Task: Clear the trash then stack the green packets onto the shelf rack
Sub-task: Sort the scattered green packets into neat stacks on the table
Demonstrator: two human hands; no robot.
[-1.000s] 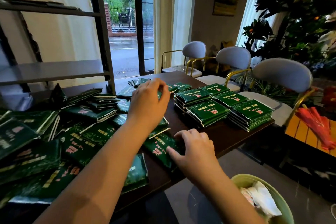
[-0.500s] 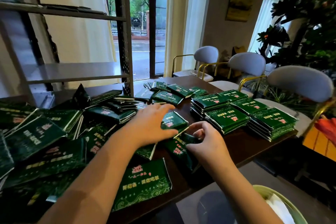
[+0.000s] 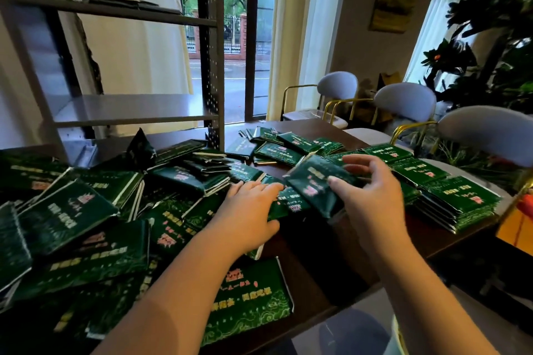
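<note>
Head view. The right hand (image 3: 372, 196) holds one green packet (image 3: 313, 186) raised clear of the table (image 3: 317, 268). The thumb lies across the packet's upper face, and the other fingers (image 3: 360, 161) are curled at its far edge, slightly spread, so the packet is pinched between them. It is tilted, with its near corner low, and it hangs over the middle of the table between the two groups of packets.

The left hand (image 3: 251, 210) lies palm down, just left of the held packet. Its fingers are straight and close together, and their tips rest on another packet lying flat on the table; nothing is gripped.

A loose heap (image 3: 86, 210) of green packets covers the left half of the table, overlapping at all angles, and one flat packet (image 3: 251, 302) lies at the near edge. On the right half, squared stacks (image 3: 455, 199) stand side by side, several packets deep.

The shelf rack (image 3: 129, 109) stands behind the heap at the table's far left. Its middle shelf is bare, and dark flat items lie on the upper shelf; their kind cannot be made out.

Three chairs (image 3: 490, 132) line the right side of the table, with a plant (image 3: 490, 37) behind them.
</note>
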